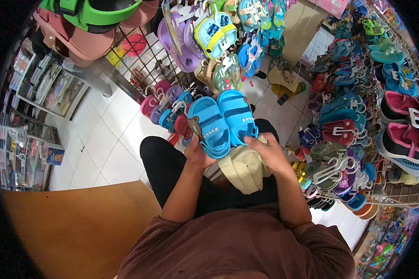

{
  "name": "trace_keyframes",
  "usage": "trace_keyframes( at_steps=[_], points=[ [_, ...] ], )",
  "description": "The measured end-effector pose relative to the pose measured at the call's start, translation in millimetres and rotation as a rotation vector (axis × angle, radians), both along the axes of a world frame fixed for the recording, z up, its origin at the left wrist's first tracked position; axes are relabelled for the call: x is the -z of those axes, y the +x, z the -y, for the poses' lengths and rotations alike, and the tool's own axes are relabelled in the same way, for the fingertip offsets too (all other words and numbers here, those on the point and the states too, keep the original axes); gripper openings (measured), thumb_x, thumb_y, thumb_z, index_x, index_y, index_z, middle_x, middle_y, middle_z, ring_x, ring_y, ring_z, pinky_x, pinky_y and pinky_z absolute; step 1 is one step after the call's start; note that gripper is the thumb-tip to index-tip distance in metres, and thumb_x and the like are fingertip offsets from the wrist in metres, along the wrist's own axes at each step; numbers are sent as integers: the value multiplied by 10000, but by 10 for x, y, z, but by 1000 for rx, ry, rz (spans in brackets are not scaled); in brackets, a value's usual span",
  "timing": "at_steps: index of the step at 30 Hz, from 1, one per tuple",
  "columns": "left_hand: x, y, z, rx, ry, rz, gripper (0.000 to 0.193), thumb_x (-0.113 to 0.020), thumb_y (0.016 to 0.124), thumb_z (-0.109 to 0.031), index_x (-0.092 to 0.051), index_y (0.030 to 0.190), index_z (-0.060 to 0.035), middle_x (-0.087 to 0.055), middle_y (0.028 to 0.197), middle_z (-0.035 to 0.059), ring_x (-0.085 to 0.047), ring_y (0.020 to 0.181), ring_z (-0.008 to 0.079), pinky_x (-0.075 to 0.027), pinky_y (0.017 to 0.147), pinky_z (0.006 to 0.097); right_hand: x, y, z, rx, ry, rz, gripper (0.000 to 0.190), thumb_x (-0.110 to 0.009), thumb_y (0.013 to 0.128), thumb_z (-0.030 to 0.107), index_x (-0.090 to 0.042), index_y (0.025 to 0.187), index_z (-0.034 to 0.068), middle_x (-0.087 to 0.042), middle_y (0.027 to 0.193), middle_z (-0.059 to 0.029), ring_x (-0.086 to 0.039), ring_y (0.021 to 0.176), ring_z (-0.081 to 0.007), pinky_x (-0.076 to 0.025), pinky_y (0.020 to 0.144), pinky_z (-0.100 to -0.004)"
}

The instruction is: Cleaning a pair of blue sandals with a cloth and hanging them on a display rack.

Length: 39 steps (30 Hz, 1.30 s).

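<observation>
A pair of blue children's sandals is held up before me, side by side with the toes pointing away. My left hand (199, 155) grips the heel end of the left sandal (209, 122), its thumb along the outer side. With my right hand (269, 150) I hold the heel of the right sandal (236, 113), the thumb on the footbed. A cream cloth (246, 171) is bunched in that same hand and hangs below the sandals. Both sandals have two straps with raised lettering and a small brown animal figure. Most of my fingers are hidden under the soles and the cloth.
A black wire rack (157, 62) hung with sandals stands ahead. More footwear on white hangers crowds the right-hand rack (370, 139). Left are a wooden surface (80, 223) and glass display cases (52, 83). A yellowish cloth (282, 80) lies on the tiled floor (104, 129).
</observation>
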<state>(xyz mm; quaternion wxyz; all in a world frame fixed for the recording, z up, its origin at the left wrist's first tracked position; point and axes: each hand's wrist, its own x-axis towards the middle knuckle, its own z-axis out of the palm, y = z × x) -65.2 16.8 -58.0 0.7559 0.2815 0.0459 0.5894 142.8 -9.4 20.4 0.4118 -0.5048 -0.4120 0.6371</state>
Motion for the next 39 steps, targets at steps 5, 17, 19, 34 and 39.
trace_keyframes(
  at_steps=[5,17,19,34,39],
  points=[
    [341,-84,58,12,-108,-52,1101,-736,750,-670,-274,1562,-87,-395,1549,185,-391,1428,376,-300,1190,548,-40,18,12,-56,3,-32,315,-745,918,303,-727,915,-12,-706,817,-37,-633,723,-102,-500,682,-277],
    [-283,166,-9,140,-2,12,1399,-815,541,-736,-173,1574,-45,-340,1535,286,-363,1411,485,-250,1198,603,113,76,8,-232,-116,-86,400,-735,922,364,-702,1029,-20,-703,921,-52,-637,833,-124,-503,765,-278],
    [-408,186,-11,72,-31,94,1335,-821,550,-683,-215,1570,-70,-378,1526,246,-397,1395,456,-246,1196,616,152,161,8,-217,-79,-131,388,-752,909,335,-700,1050,-22,-707,940,-59,-644,845,-133,-508,786,-280],
    [-209,191,41,-4,-206,254,976,-764,657,-511,-407,1498,-167,-474,1502,60,-466,1372,302,-345,1163,510,-481,-276,-235,-207,1008,863,682,-669,623,-81,-653,1279,105,-563,1437,-119,-407,1411,-411,-337,1162,-503],
    [-76,83,191,-103,-195,85,1051,-723,634,-593,-369,1526,-166,-423,1538,103,-417,1407,310,-288,1185,523,-350,-320,-73,-221,966,720,673,-656,662,-83,-629,1311,95,-476,1517,-127,-379,1432,-407,-328,1171,-512]
  ],
)
